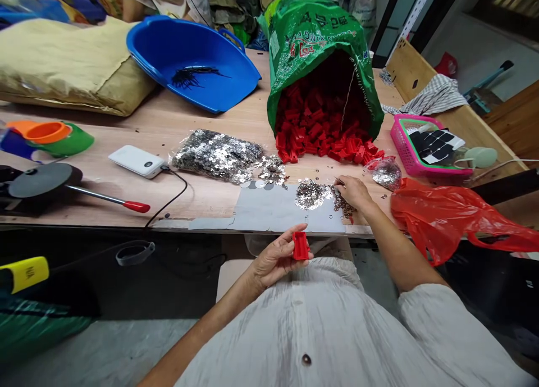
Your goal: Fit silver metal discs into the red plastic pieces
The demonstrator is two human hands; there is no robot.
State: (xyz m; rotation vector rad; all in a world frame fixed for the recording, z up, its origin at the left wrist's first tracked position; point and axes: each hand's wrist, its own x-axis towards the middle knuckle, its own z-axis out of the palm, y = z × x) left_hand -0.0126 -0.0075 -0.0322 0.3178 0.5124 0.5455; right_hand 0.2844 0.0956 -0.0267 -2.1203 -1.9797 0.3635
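In front of my body, below the table edge, my left hand (pixel 275 258) is closed on a small red plastic box-shaped part (pixel 300 246), its hollow side facing up toward me. My right hand (pixel 352 191) reaches over the table with fingers pinched together at a heap of small brownish metal pieces (pixel 344 206). Whatever lies between those fingertips is too small to name. Left of that hand is a pile of small silvery metal pieces (pixel 310 195). Both piles lie on a grey sheet (pixel 269 210) along the table edge.
A green sack (pixel 315 44) spills many red plastic parts (pixel 311 128). Nearby are a bag of silvery pieces (pixel 217 154), a blue basin (pixel 197 50), a white power bank (pixel 138 161), a red-tipped lever (pixel 135 206), a pink basket (pixel 400 145) and a red plastic bag (pixel 446 213).
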